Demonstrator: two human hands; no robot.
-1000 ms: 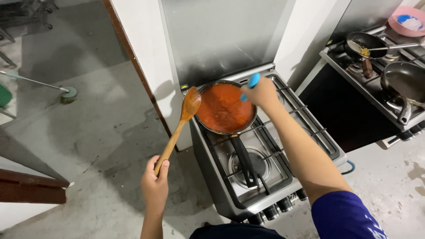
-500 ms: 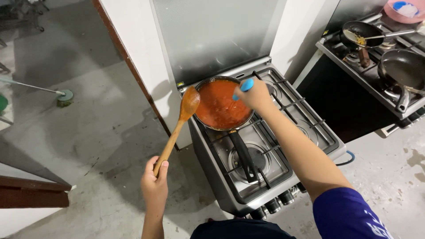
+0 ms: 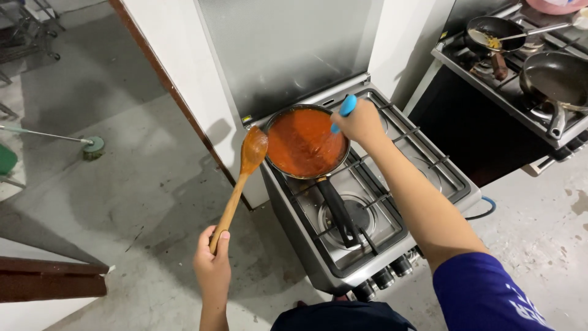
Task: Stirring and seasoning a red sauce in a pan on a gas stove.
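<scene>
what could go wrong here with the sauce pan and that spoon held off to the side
The sauce-stained wooden spoon in the left hand hangs beyond the stove's edge, so it may drip onto the grey concrete floor. The black frying pan of red sauce is filled close to its rim, so the blue-handled utensil in the right hand could slop sauce onto the steel gas stove. The forearm also reaches across the burners, a possible burn risk.

1. A second stove (image 3: 490,79) stands at upper right, apart from the near one.
2. A dark frying pan (image 3: 554,76) sits on it, handle toward the front edge.
3. A smaller dark pan (image 3: 493,29) behind holds yellowish food and a metal utensil.
4. A long-handled floor brush (image 3: 92,147) lies on the grey concrete floor (image 3: 122,202) at left.
</scene>
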